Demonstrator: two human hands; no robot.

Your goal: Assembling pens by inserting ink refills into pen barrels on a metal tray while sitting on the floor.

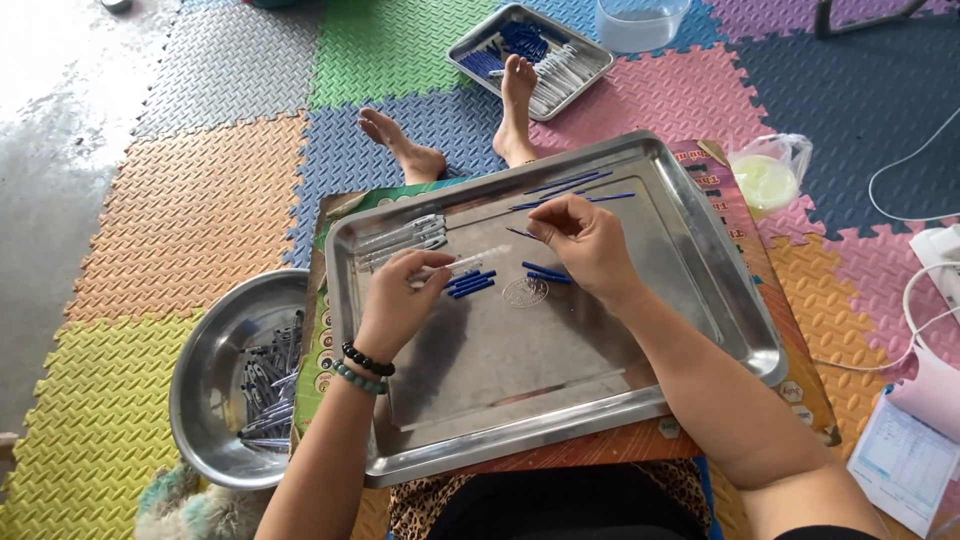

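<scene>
A large steel tray (700,300) rests on a board across my lap. My left hand (400,300) pinches a clear pen barrel (470,261) above the tray's middle. My right hand (585,240) holds a thin blue refill (520,233) between its fingertips, just right of the barrel's end. Loose blue refills (570,185) lie at the tray's far side. Short blue caps (472,284) lie under the hands. A few clear barrels (405,240) lie in the tray's left part.
A round steel bowl (205,370) with several pen parts stands at my left. A smaller tray (470,45) of pen parts lies beyond my feet (515,110). A clear tub (640,22), a bagged container (765,180), cables (925,310) and papers (905,460) lie on the coloured foam mats.
</scene>
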